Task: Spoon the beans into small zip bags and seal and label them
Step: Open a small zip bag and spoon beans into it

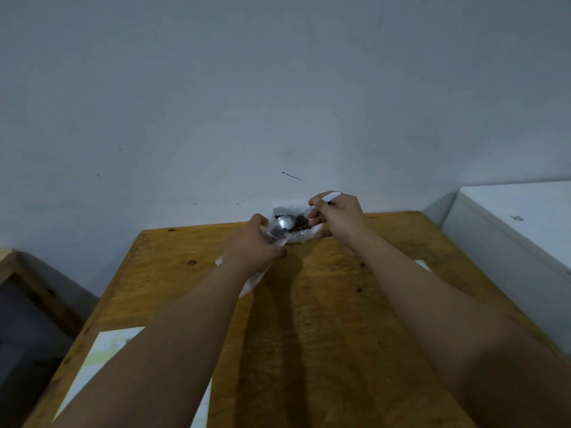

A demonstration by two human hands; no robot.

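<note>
At the far edge of the wooden table (pixel 324 319) lies a clear plastic bag (pixel 301 234) with dark beans (pixel 299 226) in it. My right hand (pixel 338 216) grips the white handle of a metal spoon (pixel 285 222), whose bowl sits over the mouth of a small zip bag (pixel 275 236). My left hand (pixel 255 244) pinches that small clear bag and holds it up beside the beans. Part of the small bag is hidden behind my left hand.
More clear plastic (pixel 255 281) lies under my left wrist. A white and pale green sheet (pixel 102 353) rests on the table's near left corner. A white cabinet (pixel 509 223) stands to the right, a dark wooden frame (pixel 27 291) to the left, a grey wall behind.
</note>
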